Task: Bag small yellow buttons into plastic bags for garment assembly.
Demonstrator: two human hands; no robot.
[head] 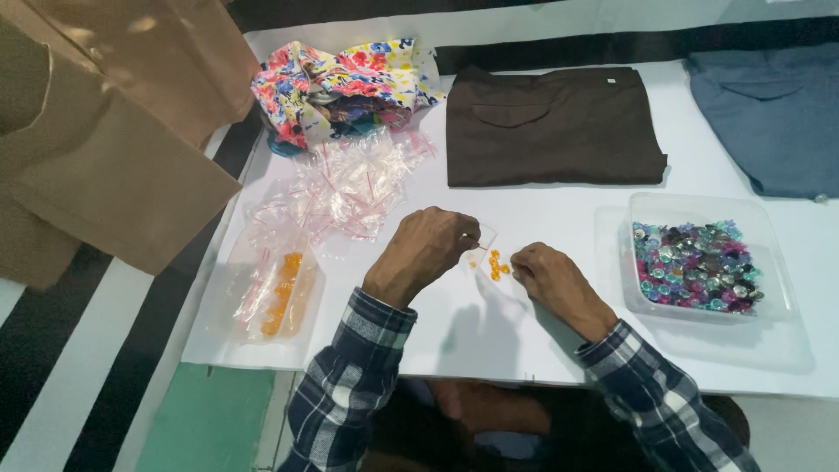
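On the white tabletop [542, 218], a clear plastic tub of mixed-coloured buttons [696, 265] sits near the right edge, with a folded dark brown garment [546, 127] and a grey-blue garment [769, 114] along the far edge. A crumpled floral cloth [336, 87] lies at the far left corner, a heap of small clear zip bags [345, 188] just nearer, and a larger bag holding orange pieces [280, 293] by the left edge. Between the hands, near the middle of the near edge, lies a small clear bag [483, 249] with orange beads [497, 264] beside it. The left hand [426, 252] pinches the bag's edge, knuckles up; the right hand [546, 275] rests curled, fingertips touching the beads, though I cannot tell whether it grips any.
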